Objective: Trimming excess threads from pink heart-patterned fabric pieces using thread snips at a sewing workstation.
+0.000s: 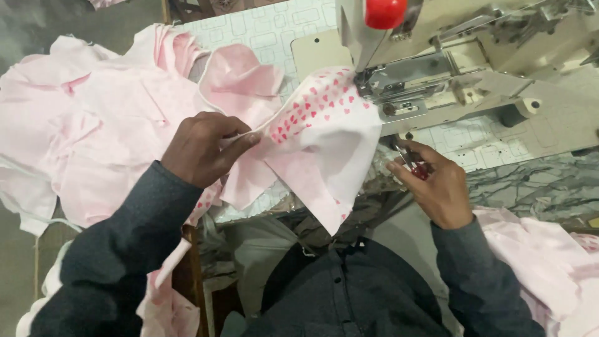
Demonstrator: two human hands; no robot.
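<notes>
My left hand (203, 148) pinches the edge of a pink and white fabric piece (318, 134) printed with small red hearts. The cloth stretches from that hand up to the presser foot of a sewing machine (399, 87). My right hand (437, 184) rests at the table's front edge, just right of the hanging cloth, closed around a small red-handled thread snipper (417, 168) whose metal tip points up and left. The lower corner of the fabric hangs down over my lap.
A large heap of pale pink garments (93, 118) covers the table on the left. More pink cloth (549, 262) lies at the lower right. The machine has a red knob (385, 12) on top. The table (486, 140) has a patterned white surface.
</notes>
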